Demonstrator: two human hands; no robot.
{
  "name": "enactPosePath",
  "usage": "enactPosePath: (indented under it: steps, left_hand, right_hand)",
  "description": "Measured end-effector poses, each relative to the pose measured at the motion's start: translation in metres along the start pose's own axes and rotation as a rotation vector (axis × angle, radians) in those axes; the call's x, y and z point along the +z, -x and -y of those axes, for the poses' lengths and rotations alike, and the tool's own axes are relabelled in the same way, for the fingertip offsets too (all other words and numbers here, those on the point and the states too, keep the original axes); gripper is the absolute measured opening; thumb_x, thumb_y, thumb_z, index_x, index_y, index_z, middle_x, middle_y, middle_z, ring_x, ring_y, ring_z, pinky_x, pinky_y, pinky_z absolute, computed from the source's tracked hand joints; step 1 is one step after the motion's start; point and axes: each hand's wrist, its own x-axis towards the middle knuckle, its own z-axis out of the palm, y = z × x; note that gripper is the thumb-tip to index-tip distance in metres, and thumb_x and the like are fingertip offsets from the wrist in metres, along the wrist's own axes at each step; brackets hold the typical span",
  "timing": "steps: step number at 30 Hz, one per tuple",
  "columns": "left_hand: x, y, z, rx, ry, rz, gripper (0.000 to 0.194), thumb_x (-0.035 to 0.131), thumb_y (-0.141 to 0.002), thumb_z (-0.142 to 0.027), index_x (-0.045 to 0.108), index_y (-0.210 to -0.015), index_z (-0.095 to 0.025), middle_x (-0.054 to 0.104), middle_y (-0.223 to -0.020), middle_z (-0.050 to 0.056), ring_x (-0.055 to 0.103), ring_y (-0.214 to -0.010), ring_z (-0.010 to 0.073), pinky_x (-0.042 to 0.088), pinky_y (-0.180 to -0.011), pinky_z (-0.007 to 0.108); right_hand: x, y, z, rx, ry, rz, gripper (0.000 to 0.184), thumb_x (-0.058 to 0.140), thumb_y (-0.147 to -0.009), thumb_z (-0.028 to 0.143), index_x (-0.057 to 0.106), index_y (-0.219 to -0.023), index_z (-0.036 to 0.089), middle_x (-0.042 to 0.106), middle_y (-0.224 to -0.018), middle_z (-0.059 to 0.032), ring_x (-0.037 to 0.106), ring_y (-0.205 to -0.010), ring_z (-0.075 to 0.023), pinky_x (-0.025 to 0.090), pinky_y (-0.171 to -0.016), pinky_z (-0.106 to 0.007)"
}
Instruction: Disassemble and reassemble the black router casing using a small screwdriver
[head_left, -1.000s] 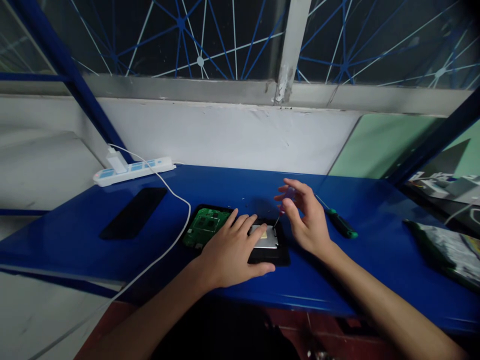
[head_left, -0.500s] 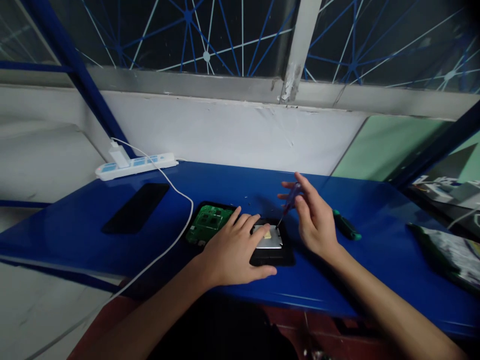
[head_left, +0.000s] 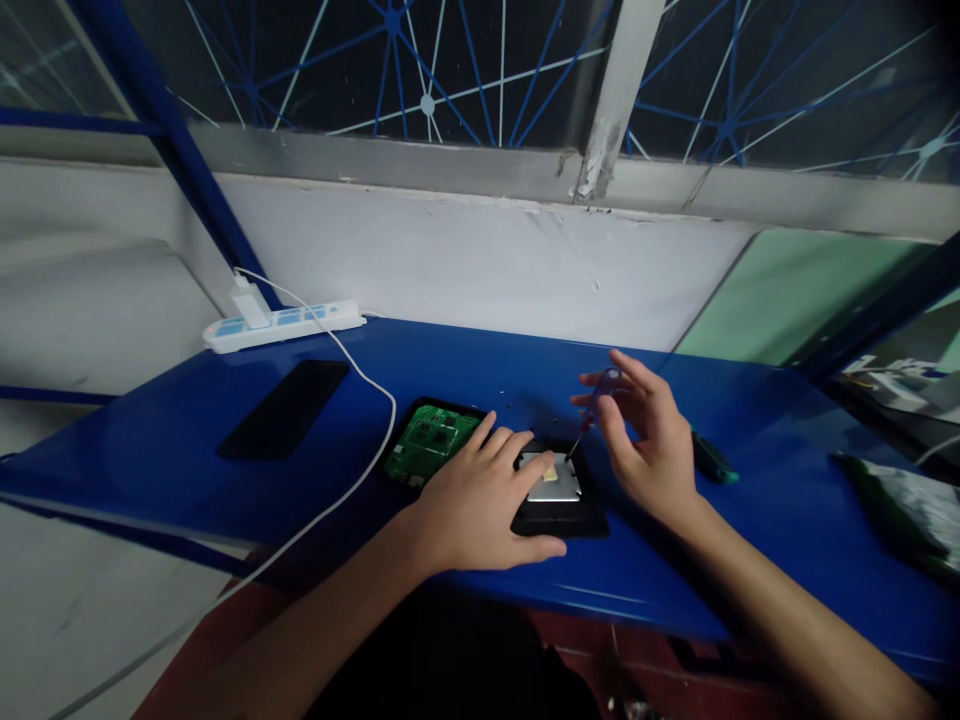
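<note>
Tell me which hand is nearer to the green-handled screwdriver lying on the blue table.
Right. The right hand sits just left of the green-handled screwdriver, partly hiding it, and holds a small screwdriver. The left hand lies farther left, flat on the opened device.

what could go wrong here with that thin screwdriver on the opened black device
The thin purple-handled screwdriver is pinched only at the fingertips of the right hand; its tip could slip and scratch the silver metal plate or the bare green circuit board. The left hand presses the opened black device, which lies close to the blue table edge and might slide off. Tiny specks, perhaps screws, could roll away.
</note>
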Motion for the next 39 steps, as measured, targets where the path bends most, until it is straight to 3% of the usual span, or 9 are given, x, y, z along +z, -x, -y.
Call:
enactPosePath:
  steps: [7, 15, 19, 23, 31, 39]
  left_hand:
    - [0.0001, 0.0001, -0.0007, 0.003, 0.004, -0.021, 0.079, 0.055, -0.083, -0.076, 0.050, -0.140, -0.022, 0.052, -0.143, 0.012, 0.045, -0.135, 0.0334, 0.012, -0.123, 0.053]
    - [0.0032, 0.0005, -0.0012, -0.003, -0.015, -0.023, 0.080, 0.052, -0.084, -0.078, 0.049, -0.140, -0.022, 0.052, -0.143, 0.012, 0.043, -0.137, 0.0331, 0.013, -0.123, 0.053]
    - [0.0039, 0.0007, -0.0005, -0.001, -0.012, -0.024, 0.080, 0.052, -0.083, -0.078, 0.049, -0.140, -0.022, 0.051, -0.144, 0.012, 0.044, -0.136, 0.0329, 0.013, -0.123, 0.053]
    - [0.0031, 0.0008, -0.0011, -0.008, -0.020, -0.020, 0.080, 0.053, -0.083, -0.078, 0.049, -0.141, -0.022, 0.052, -0.143, 0.013, 0.045, -0.136, 0.0325, 0.013, -0.123, 0.052]
    - [0.0017, 0.0005, -0.0018, -0.013, -0.016, -0.021, 0.080, 0.054, -0.083, -0.077, 0.050, -0.140, -0.022, 0.052, -0.143, 0.012, 0.045, -0.135, 0.0322, 0.012, -0.124, 0.052]
    - [0.0015, 0.0002, -0.0025, -0.013, -0.020, -0.011, 0.081, 0.053, -0.083, -0.077, 0.050, -0.141, -0.020, 0.052, -0.143, 0.014, 0.043, -0.137, 0.0321, 0.010, -0.124, 0.051]
  right_hand:
    - [-0.0035, -0.0033, -0.0069, -0.102, 0.122, -0.067, 0.038, 0.070, -0.087, 0.026, 0.058, -0.123, 0.027, 0.056, -0.092, -0.0020, 0.062, -0.073, -0.0164, 0.060, -0.066, -0.036]
    - [-0.0067, -0.0018, -0.0009, -0.104, 0.038, 0.033, 0.050, 0.043, -0.100, 0.017, 0.044, -0.148, 0.032, 0.063, -0.128, -0.0075, 0.071, -0.098, -0.0194, 0.060, -0.085, -0.042]
    - [-0.0067, -0.0026, -0.0015, -0.174, 0.091, -0.033, 0.052, 0.057, -0.094, 0.013, 0.053, -0.141, 0.034, 0.069, -0.106, -0.0029, 0.070, -0.087, -0.0177, 0.060, -0.078, -0.039]
    - [-0.0072, -0.0045, -0.0040, -0.186, 0.129, -0.075, 0.042, 0.072, -0.086, 0.017, 0.064, -0.124, 0.032, 0.057, -0.086, 0.0005, 0.060, -0.072, -0.0152, 0.058, -0.067, -0.036]
    - [-0.0053, -0.0026, -0.0056, -0.006, 0.079, 0.025, 0.041, 0.060, -0.094, 0.029, 0.051, -0.135, 0.029, 0.055, -0.110, -0.0059, 0.064, -0.089, -0.0191, 0.061, -0.070, -0.038]
    - [-0.0073, -0.0022, -0.0019, -0.034, 0.059, 0.105, 0.050, 0.040, -0.103, 0.027, 0.036, -0.152, 0.031, 0.060, -0.133, -0.0100, 0.071, -0.095, -0.0200, 0.060, -0.083, -0.044]
